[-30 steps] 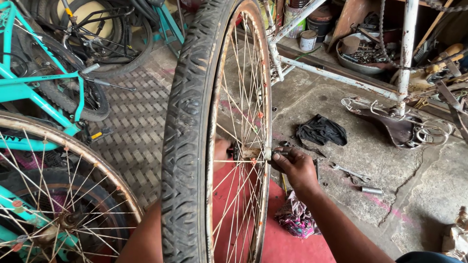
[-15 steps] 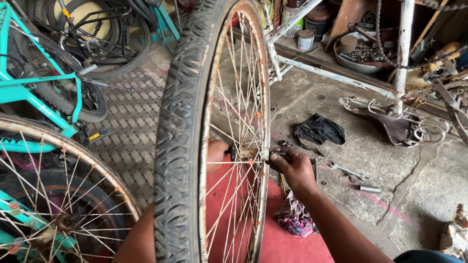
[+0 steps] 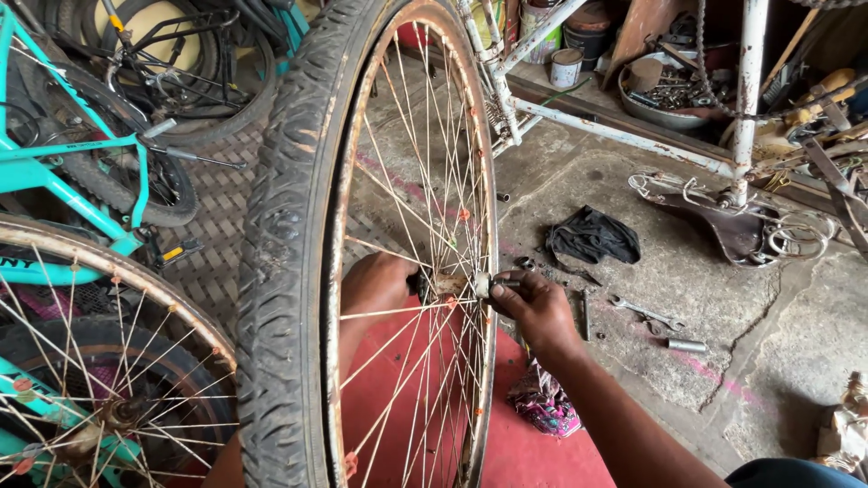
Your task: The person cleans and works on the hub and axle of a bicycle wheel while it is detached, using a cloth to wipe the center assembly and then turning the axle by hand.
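Observation:
A bicycle wheel with a black knobbly tyre (image 3: 282, 244) and a rusty spoked rim stands upright in front of me. My left hand (image 3: 375, 285) is behind the spokes, closed on the left end of the hub (image 3: 449, 286). On the near side, my right hand (image 3: 535, 310) pinches the axle end at the hub's right side with its fingertips. Both forearms reach in from the bottom of the view.
A turquoise bicycle frame (image 3: 68, 172) and a second spoked wheel (image 3: 99, 361) stand at left. A black rag (image 3: 592, 237), a spanner (image 3: 646, 314), small metal parts and a saddle (image 3: 723, 230) lie on the concrete floor. A white frame (image 3: 633, 131) stands behind. Red cloth (image 3: 425, 407) lies beneath.
The view has shifted slightly, so the wheel sits a little further left. Both hands stay at the hub, the right fingers still working on the axle end.

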